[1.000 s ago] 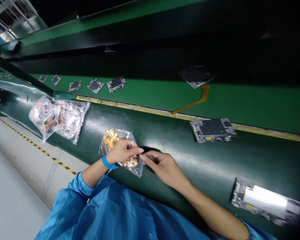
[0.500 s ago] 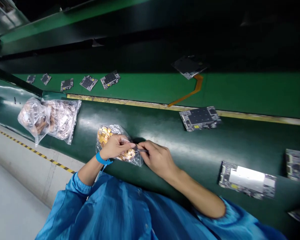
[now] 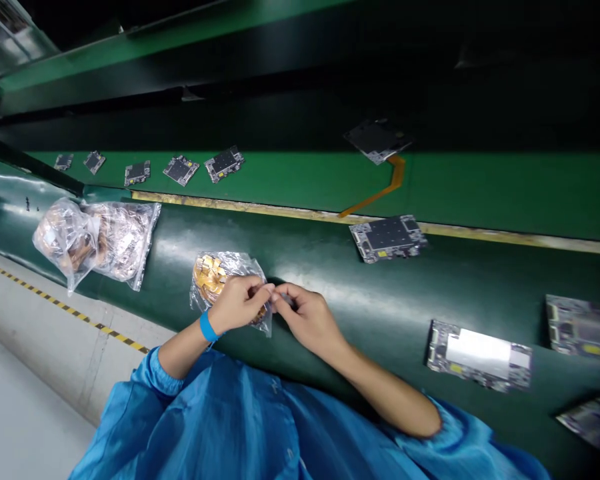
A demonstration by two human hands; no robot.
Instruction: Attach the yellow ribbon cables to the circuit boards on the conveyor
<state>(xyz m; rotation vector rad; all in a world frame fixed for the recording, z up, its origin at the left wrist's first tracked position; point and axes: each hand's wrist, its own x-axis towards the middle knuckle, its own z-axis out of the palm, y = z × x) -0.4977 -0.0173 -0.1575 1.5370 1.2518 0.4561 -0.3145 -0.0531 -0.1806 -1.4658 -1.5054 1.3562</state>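
Note:
My left hand [image 3: 240,305] rests on a small clear bag of gold-coloured parts [image 3: 214,275] lying on the dark green bench. Its fingers are pinched together at the bag's right edge. My right hand [image 3: 304,319] meets it fingertip to fingertip, closed around a thin dark tool [image 3: 286,300] that is mostly hidden. What is pinched between the two hands is too small to make out. A blue band circles my left wrist.
A large clear bag of parts [image 3: 97,239] lies at the left. Circuit boards sit on the bench [image 3: 387,237], [image 3: 480,353], [image 3: 583,327]. Several more boards ride the green belt behind, one [image 3: 377,139] with an orange flex strip. Grey floor with hazard tape lies left.
My hands have stayed together at the small bag, drawing slightly closer. The view has shifted, so the boards at the right sit further left in frame.

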